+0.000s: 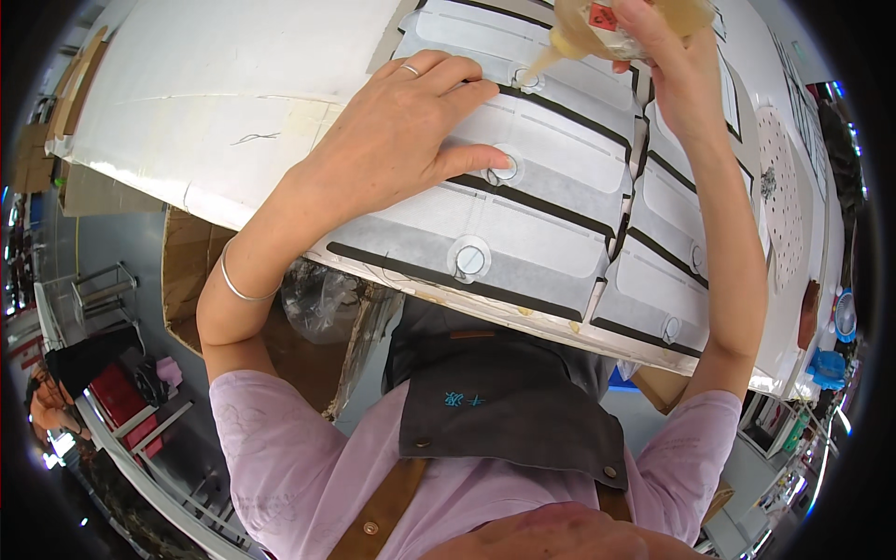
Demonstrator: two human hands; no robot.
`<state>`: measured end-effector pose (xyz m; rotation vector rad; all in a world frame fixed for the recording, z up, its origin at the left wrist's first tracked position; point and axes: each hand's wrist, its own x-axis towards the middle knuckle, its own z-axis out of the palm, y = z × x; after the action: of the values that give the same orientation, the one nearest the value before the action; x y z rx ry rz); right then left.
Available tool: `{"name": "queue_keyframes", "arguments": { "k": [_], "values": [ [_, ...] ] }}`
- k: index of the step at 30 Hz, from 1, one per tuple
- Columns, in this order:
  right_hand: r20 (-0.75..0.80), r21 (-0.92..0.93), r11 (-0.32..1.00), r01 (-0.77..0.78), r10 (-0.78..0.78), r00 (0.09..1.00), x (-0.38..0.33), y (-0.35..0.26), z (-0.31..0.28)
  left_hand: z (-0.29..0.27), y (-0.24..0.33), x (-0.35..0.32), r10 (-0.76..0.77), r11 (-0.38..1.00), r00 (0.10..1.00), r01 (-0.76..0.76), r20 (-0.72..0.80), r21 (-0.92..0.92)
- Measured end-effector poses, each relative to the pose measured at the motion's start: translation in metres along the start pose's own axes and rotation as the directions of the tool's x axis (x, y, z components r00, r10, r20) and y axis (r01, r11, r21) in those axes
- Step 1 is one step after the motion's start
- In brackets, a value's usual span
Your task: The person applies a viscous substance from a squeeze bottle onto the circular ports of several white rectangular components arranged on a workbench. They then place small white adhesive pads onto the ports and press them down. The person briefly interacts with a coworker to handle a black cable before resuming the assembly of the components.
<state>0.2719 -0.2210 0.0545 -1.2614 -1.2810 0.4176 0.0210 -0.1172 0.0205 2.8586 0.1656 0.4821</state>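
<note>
On the table [215,103], far side:
Left hand [411,131]: spread flat, pressing grey fabric panel [551,168].
Right hand [667,47]: gripping glue bottle [597,28], nozzle touching white disc [525,78].

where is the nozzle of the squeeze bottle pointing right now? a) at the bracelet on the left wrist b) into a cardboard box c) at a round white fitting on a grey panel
c: the right hand tips the glue bottle so its nozzle meets the round white fitting just beyond the left hand.

A squeeze bottle [616,23] of yellowish glue, bearing a small red label [602,16], was held at the top edge. Brown cardboard [191,271] was seen below the bench's left edge.
</note>
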Motion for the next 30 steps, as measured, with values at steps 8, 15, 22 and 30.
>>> {"name": "queue_keyframes", "arguments": {
  "k": [8,15,22,30],
  "values": [
    [0.009,-0.038,0.999,0.034,-0.034,0.999,-0.002,-0.008,0.005,0.002,0.0,0.0,0.012,1.0,1.0,-0.012,-0.021,0.012],
    [0.127,0.032,0.991,-0.133,0.128,0.984,-0.023,0.014,-0.112,0.001,0.003,-0.002,-0.002,1.0,1.0,0.002,-0.01,0.026],
    [-0.037,0.652,0.743,-0.151,0.23,0.973,-0.098,-0.093,-0.152,0.006,0.001,-0.004,0.002,0.998,0.999,0.0,-0.032,0.063],
    [-0.354,0.115,0.956,-0.269,0.293,0.888,-0.2,-0.071,-0.08,-0.01,0.045,-0.007,0.061,0.983,0.994,-0.045,-0.086,0.178]
  ]
}}
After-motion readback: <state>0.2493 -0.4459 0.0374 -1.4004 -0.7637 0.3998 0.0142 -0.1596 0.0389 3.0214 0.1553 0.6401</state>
